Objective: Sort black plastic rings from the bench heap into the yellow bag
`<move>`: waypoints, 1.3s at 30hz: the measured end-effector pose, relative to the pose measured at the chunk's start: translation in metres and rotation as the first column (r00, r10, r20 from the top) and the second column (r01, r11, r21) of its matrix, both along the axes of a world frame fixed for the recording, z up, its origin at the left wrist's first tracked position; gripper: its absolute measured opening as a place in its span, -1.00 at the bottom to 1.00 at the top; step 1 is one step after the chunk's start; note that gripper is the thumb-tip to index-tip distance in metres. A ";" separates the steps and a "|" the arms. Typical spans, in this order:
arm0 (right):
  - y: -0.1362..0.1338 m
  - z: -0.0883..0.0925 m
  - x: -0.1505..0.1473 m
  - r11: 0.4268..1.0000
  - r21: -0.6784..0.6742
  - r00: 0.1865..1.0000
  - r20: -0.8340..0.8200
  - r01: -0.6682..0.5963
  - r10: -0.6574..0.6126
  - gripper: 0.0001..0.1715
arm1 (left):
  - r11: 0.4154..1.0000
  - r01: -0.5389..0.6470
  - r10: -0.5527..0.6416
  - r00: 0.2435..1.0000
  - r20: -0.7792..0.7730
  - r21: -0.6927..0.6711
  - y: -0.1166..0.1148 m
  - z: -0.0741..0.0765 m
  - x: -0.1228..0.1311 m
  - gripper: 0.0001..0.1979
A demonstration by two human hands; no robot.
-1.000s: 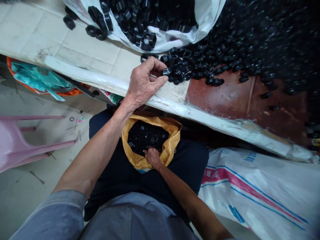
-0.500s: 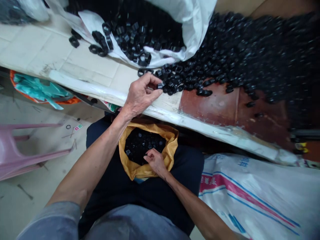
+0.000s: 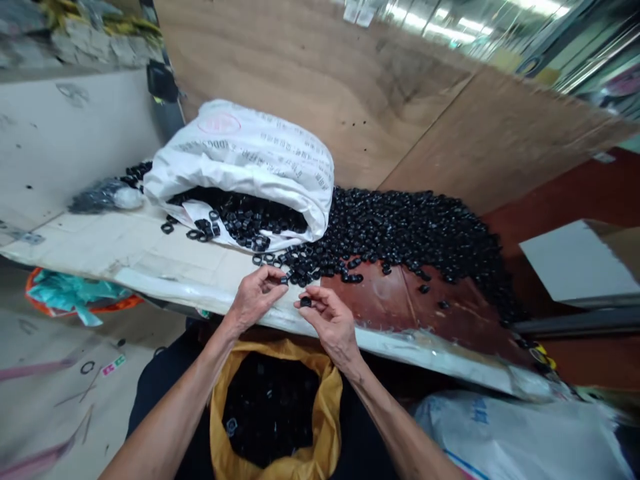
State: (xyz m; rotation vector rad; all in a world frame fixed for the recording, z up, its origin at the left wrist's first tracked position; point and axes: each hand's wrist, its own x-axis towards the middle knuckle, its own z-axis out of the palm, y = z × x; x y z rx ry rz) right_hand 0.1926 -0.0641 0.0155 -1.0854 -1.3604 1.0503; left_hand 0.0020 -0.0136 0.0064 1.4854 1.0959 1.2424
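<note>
My left hand (image 3: 257,298) pinches a small black plastic ring (image 3: 284,281) just above the front edge of the worktable. Close beside it, my right hand (image 3: 330,321) grips a black cap-like part (image 3: 305,302) between thumb and fingers. Loose black rings (image 3: 300,270) lie right behind both hands, at the near end of a large black heap (image 3: 400,227). Below the hands, on the lap, a yellow sack (image 3: 327,427) gapes wide, with many small black parts inside.
A white woven sack (image 3: 250,143) lies on the worktable (image 3: 150,250), its mouth spilling black rings. Behind it rises a plywood board (image 3: 320,80). At lower left is an orange-rimmed container of teal plastic (image 3: 75,293). Another white sack (image 3: 515,427) sits at lower right.
My right hand has come up out of the yellow sack to beside my left hand, now holding a black part. The left still pinches its ring. The head view has tilted upward.
</note>
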 end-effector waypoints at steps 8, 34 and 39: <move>0.050 -0.002 -0.006 0.983 0.154 0.987 0.138 -0.103 0.081 -0.67 | 0.998 0.027 -0.023 0.997 0.073 -0.058 -0.001 0.003 -0.001 -0.78; 0.045 -0.015 -0.021 0.999 0.022 0.975 0.221 0.033 -0.038 -0.73 | 0.996 0.088 -0.089 0.995 0.045 0.019 0.001 -0.003 -0.002 -0.81; 0.045 -0.014 -0.022 0.971 0.222 0.912 0.375 0.088 -0.168 -0.69 | 0.993 0.118 -0.118 0.993 0.026 0.009 0.001 -0.002 -0.001 -0.83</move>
